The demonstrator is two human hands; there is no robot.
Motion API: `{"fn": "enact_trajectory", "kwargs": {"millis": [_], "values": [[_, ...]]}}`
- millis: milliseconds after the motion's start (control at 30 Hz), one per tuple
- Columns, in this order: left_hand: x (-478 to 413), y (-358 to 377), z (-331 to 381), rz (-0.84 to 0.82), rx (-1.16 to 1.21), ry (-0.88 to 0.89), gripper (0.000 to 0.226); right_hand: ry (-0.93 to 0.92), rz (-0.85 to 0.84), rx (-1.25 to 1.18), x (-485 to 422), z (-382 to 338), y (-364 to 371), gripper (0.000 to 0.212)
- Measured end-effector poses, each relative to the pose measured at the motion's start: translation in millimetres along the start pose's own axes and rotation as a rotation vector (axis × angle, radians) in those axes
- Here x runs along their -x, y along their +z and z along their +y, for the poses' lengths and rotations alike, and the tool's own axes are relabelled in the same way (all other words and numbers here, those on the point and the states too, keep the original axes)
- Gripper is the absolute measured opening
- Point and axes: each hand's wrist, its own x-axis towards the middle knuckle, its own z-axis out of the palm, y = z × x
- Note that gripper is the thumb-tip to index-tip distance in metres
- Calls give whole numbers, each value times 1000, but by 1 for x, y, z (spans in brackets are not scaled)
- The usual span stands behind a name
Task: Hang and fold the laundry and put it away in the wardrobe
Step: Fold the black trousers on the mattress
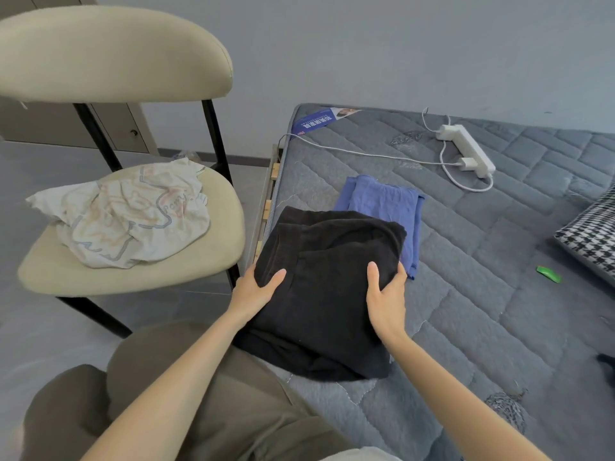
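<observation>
A folded black garment (329, 281) lies at the near left corner of the grey quilted mattress (482, 277). My left hand (256, 291) grips its left edge, thumb on top and fingers tucked under. My right hand (386, 294) grips its right edge the same way. Behind it, partly covered by its far edge, lies a folded blue garment (386, 207). A crumpled white printed garment (129, 217) sits on the seat of a beige chair (139, 271) to the left.
A white power strip (466, 148) with cable lies at the back of the mattress. A houndstooth pillow (592, 241) and a small green object (549, 274) are at the right. A blue leaflet (319, 121) lies at the far corner. Cabinet doors (116, 128) stand behind the chair.
</observation>
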Motion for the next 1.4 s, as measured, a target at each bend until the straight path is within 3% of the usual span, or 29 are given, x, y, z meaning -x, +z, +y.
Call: {"fn": "enact_trajectory", "kwargs": {"millis": [167,433,667,900,1067,1233,1400], "values": [[5,6,5,119,-52,-2,93,88,-59,1,-4,-2,-2,73],[11,8,16,127,-332,25,82,-71,-131,-73,0,-17,-5,73],[20,-2,22,65,-69,127,44,-115,-149,-133,-2,-27,-8,66],[33,-15,41,-23,230,129,44,-179,-169,-241,-8,-45,-23,41],[47,-33,76,69,321,260,23,-204,-197,-312,-16,-77,-32,44],[46,-51,123,183,333,370,27,-248,-184,-422,-32,-120,-43,27],[29,-39,177,166,316,450,39,-214,-112,-539,-63,-140,-69,40]]}}
